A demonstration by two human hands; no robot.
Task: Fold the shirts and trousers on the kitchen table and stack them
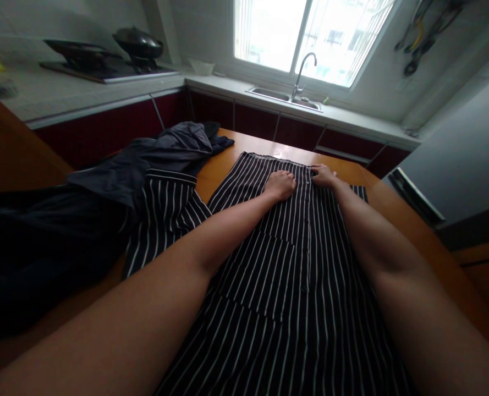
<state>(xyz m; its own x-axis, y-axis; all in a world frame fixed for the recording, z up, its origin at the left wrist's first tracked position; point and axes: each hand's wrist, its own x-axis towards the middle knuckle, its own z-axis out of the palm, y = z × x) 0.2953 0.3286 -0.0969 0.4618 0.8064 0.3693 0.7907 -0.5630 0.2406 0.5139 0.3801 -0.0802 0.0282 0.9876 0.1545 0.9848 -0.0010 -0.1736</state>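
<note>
A black shirt with white stripes [264,264] lies spread over the table, its row of buttons running lengthwise towards me. My left hand [280,185] rests on the cloth near the far end, fingers curled down against it. At the far edge, beside the button strip, my right hand [324,176] has thumb and fingers closed on the fabric; the fingertips are partly hidden. One striped sleeve [165,203] with a banded cuff is folded out to the left. Close by it lies a heap of dark grey clothes [145,157].
The wooden table [347,168] has a rounded right edge. Beyond it runs a counter with a sink [271,94] and tap [300,77] under a window. A wok [137,43] and a pan [75,50] stand on the stove at the left. A grey appliance [459,148] stands right.
</note>
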